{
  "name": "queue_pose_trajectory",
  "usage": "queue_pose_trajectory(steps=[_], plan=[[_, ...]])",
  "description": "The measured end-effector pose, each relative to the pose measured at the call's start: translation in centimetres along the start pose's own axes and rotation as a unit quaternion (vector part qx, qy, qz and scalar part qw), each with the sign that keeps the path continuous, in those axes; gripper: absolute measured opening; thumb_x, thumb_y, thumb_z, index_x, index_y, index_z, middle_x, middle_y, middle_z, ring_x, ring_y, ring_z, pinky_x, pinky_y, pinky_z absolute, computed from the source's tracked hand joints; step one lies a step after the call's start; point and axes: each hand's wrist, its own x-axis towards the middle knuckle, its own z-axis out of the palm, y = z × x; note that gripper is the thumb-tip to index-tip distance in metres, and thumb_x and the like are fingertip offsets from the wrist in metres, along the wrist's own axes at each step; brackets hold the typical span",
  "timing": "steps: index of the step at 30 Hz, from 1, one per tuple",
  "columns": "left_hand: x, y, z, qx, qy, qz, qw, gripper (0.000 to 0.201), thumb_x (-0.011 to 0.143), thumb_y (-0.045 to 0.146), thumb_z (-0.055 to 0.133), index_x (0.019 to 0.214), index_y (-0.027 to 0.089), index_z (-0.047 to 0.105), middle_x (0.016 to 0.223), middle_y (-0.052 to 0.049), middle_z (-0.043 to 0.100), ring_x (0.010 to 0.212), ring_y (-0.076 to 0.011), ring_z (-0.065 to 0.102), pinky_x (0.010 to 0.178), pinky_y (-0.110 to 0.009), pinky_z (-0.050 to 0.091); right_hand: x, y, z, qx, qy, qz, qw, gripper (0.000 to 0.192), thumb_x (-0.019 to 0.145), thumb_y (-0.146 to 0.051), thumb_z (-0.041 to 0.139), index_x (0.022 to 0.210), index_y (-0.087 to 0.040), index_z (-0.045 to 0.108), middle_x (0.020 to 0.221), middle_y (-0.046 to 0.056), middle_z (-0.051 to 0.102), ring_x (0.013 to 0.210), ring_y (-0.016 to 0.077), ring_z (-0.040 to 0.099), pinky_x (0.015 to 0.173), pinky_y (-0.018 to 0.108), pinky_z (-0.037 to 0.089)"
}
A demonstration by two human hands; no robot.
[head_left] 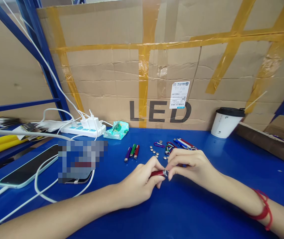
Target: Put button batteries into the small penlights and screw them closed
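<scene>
My left hand [142, 186] is closed round a small red flashlight [158, 173], a slim metal tube lying nearly level with its silver end to the right. At that silver end, the thumb and fingertips of my right hand [190, 162] are pinched together. Whether a tiny part sits between them is hidden. Beyond my hands lie several silver button cells [154, 152] and a purple carabiner [159, 144]. To the left of the cells rest a purple flashlight [128, 154], a green flashlight [133, 150] and a red flashlight [137, 152]. More coloured tubes [180, 143] lie behind my right hand.
A phone [32, 164] and white cables cover the left side, near a pixelated patch. Behind them are a power strip [82, 128] and a teal tissue pack [117, 130]. A lidded paper cup [226, 122] and an open cardboard box [268, 139] stand right. Large cardboard [107, 73] rises behind.
</scene>
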Motion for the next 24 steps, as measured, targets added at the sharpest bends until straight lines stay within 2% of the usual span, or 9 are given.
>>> queue_pose_trajectory(steps=[4, 11, 17, 21, 24], plan=[[0.1, -0.08, 0.08, 0.005, -0.004, 0.003, 1.0, 0.004, 0.09, 0.017, 0.038, 0.09, 0.02, 0.04, 0.067, 0.004, 0.051, 0.063, -0.0105, 0.049, 0.061, -0.02, 0.037, 0.14, 0.14, -0.17, 0.043, -0.026, 0.031, 0.998, 0.014, 0.074, -0.03, 0.069, 0.066, -0.018, 0.069, 0.068, 0.0, 0.064, 0.061, 0.0084, 0.06, 0.056, 0.017, 0.044], [0.15, 0.14, 0.01, -0.014, -0.007, -0.01, 1.0, 0.002, 0.09, 0.018, 0.037, 0.091, 0.02, 0.038, 0.065, 0.004, 0.051, 0.06, -0.011, 0.047, 0.06, -0.022, 0.037, 0.11, -0.07, -0.52, 0.025, -0.042, -0.024, 0.999, 0.012, 0.081, -0.024, 0.061, 0.077, -0.016, 0.069, 0.073, 0.003, 0.063, 0.065, 0.0085, 0.06, 0.059, 0.017, 0.045], [0.08, 0.33, -0.02, -0.015, -0.004, -0.014, 1.0, 0.003, 0.089, 0.017, 0.039, 0.09, 0.019, 0.038, 0.065, 0.004, 0.051, 0.06, -0.0111, 0.047, 0.058, -0.022, 0.037, 0.19, -0.21, -0.49, 0.026, -0.042, -0.02, 0.999, 0.017, 0.085, -0.027, 0.056, 0.08, -0.017, 0.069, 0.074, 0.003, 0.063, 0.066, 0.0089, 0.06, 0.06, 0.018, 0.047], [0.04, 0.14, 0.03, -0.005, -0.006, -0.008, 1.0, 0.004, 0.088, 0.017, 0.039, 0.09, 0.02, 0.038, 0.066, 0.004, 0.051, 0.061, -0.0113, 0.048, 0.059, -0.022, 0.037, 0.11, -0.21, -0.16, 0.059, -0.045, 0.018, 0.997, 0.019, 0.082, -0.03, 0.059, 0.074, -0.017, 0.07, 0.071, 0.003, 0.064, 0.065, 0.0097, 0.06, 0.06, 0.02, 0.047], [-0.07, -0.16, 0.12, 0.012, -0.008, -0.004, 1.0, 0.005, 0.088, 0.017, 0.039, 0.091, 0.021, 0.04, 0.068, 0.004, 0.052, 0.062, -0.0119, 0.05, 0.059, -0.022, 0.038, 0.16, -0.3, 0.18, 0.064, -0.049, 0.089, 0.993, 0.024, 0.077, -0.039, 0.063, 0.067, -0.019, 0.07, 0.064, 0.001, 0.063, 0.059, 0.0099, 0.057, 0.055, 0.021, 0.045]])
